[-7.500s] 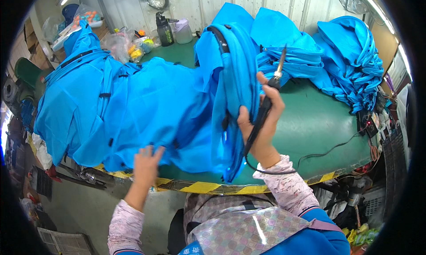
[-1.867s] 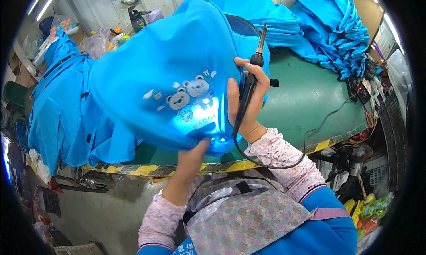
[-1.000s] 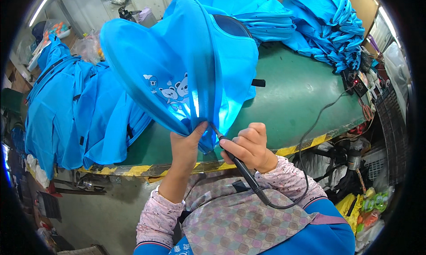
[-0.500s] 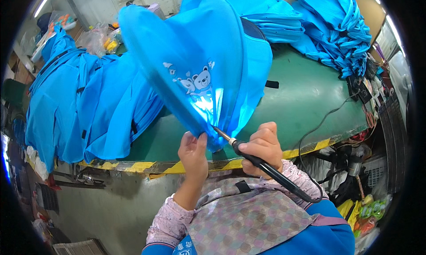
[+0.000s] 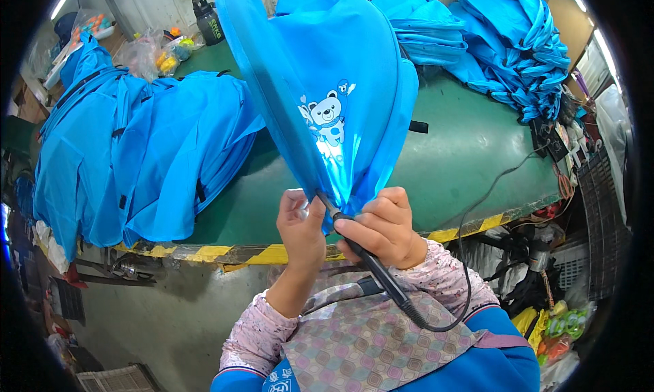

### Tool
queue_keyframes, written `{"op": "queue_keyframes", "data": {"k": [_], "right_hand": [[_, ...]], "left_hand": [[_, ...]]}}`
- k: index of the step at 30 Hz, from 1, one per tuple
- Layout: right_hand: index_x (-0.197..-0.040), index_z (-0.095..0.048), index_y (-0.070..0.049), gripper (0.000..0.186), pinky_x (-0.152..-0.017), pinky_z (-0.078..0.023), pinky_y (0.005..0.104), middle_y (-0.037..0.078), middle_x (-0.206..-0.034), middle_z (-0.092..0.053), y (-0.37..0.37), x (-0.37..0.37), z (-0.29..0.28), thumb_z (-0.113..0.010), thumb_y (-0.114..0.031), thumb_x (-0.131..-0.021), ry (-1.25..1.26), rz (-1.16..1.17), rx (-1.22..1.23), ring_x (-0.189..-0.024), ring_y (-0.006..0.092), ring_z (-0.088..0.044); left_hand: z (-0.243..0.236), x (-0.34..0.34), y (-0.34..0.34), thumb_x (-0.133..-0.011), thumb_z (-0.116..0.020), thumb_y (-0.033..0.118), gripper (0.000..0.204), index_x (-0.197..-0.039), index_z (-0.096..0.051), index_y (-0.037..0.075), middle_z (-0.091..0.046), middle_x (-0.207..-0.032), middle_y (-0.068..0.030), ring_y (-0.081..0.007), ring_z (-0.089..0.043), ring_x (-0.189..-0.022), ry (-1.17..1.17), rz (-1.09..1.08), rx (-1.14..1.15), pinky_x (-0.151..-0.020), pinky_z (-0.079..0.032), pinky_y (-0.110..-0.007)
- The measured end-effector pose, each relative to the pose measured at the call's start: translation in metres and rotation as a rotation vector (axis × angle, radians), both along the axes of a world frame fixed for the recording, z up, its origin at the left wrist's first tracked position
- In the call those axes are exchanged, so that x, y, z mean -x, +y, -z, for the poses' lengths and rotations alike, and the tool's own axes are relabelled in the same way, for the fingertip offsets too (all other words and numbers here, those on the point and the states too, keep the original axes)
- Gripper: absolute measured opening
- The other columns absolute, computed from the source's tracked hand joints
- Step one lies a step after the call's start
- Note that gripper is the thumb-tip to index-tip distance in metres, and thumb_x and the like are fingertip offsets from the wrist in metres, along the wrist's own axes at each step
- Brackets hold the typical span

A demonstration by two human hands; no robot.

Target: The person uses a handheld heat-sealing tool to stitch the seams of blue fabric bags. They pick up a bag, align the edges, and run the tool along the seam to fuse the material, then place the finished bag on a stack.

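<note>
A bright blue fabric canopy (image 5: 334, 58) with a stiff curved rim and a printed white bear stands over the green table, narrowing to a gathered lower end. My left hand (image 5: 302, 221) pinches the rim near that end between thumb and fingers. A black-handled soldering iron (image 5: 375, 262) with a metal shaft is gripped in my right hand (image 5: 386, 230), closed round its handle. The shaft lies against the fabric beside my left fingertips; its very tip is hidden at the rim. From the handle's lower end a black cord loops off to the right.
The green table (image 5: 477, 160) has a yellow-and-black striped front edge. More blue canopies (image 5: 143, 160) lie at the left, and a heap of blue fabric (image 5: 511, 51) at the back right. A black bottle (image 5: 207, 20) stands at the back. The cord (image 5: 470, 215) crosses the table's right side.
The canopy has swung right and more upright, uncovering the bottle. My right hand has moved left and slightly down, bringing the soldering iron's tip into the rim by my left fingers.
</note>
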State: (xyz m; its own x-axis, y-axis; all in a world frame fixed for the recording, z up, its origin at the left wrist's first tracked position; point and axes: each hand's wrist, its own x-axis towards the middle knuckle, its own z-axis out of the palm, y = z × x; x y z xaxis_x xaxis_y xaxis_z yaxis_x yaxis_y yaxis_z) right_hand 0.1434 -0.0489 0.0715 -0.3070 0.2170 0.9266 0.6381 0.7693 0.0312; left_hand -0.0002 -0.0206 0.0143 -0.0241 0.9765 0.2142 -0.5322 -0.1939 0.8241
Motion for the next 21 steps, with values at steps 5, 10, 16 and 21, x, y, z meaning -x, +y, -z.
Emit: {"op": "queue_keyframes", "data": {"k": [5, 10, 16, 21], "right_hand": [[-0.102, -0.068, -0.007, 0.029, -0.065, -0.037, 0.0338, 0.001, -0.072, -0.057, -0.007, 0.005, -0.027, -0.075, -0.025, -0.081, 0.178, -0.024, 0.285, -0.066, 0.0202, -0.05], [-0.121, -0.058, -0.001, 0.029, -0.072, -0.047, 0.0312, 0.013, -0.091, -0.064, -0.002, -0.02, -0.006, -0.061, -0.003, -0.093, 0.714, -0.001, 0.2, -0.082, 0.0208, -0.057], [-0.143, -0.032, -0.003, 0.047, -0.095, -0.046, 0.0337, 0.014, -0.136, -0.046, 0.074, -0.046, 0.006, -0.052, -0.01, -0.101, 1.027, 0.083, 0.249, -0.109, 0.0205, -0.055], [-0.14, -0.038, -0.004, 0.052, -0.075, -0.055, 0.0316, 0.023, -0.142, -0.044, 0.085, -0.011, -0.032, -0.063, -0.005, -0.093, 0.684, -0.241, 0.069, -0.101, 0.0236, -0.061]], "left_hand": [[-0.007, 0.001, -0.004, -0.091, -0.069, 0.006, 0.017, -0.103, -0.056, 0.003, -0.065, -0.104, -0.0072, -0.0119, -0.06, -0.092, 0.02, -0.047, -0.011, -0.082, -0.048, -0.026], [-0.03, 0.001, -0.012, -0.093, -0.066, 0.005, 0.023, -0.113, -0.055, 0.003, -0.062, -0.113, -0.0079, -0.0141, -0.059, -0.1, -0.134, 0.029, 0.063, -0.089, -0.048, -0.029], [-0.052, -0.003, -0.021, -0.087, -0.071, 0.008, 0.062, -0.136, -0.034, -0.002, -0.051, -0.126, -0.0134, -0.0235, -0.055, -0.112, 0.448, -0.149, -0.231, -0.098, -0.043, -0.034], [-0.039, 0.003, 0.007, -0.089, -0.066, 0.005, 0.056, -0.137, -0.036, -0.004, -0.065, -0.092, -0.0265, -0.0454, -0.066, -0.082, 1.068, -0.113, -0.422, -0.068, -0.052, -0.046]]}}
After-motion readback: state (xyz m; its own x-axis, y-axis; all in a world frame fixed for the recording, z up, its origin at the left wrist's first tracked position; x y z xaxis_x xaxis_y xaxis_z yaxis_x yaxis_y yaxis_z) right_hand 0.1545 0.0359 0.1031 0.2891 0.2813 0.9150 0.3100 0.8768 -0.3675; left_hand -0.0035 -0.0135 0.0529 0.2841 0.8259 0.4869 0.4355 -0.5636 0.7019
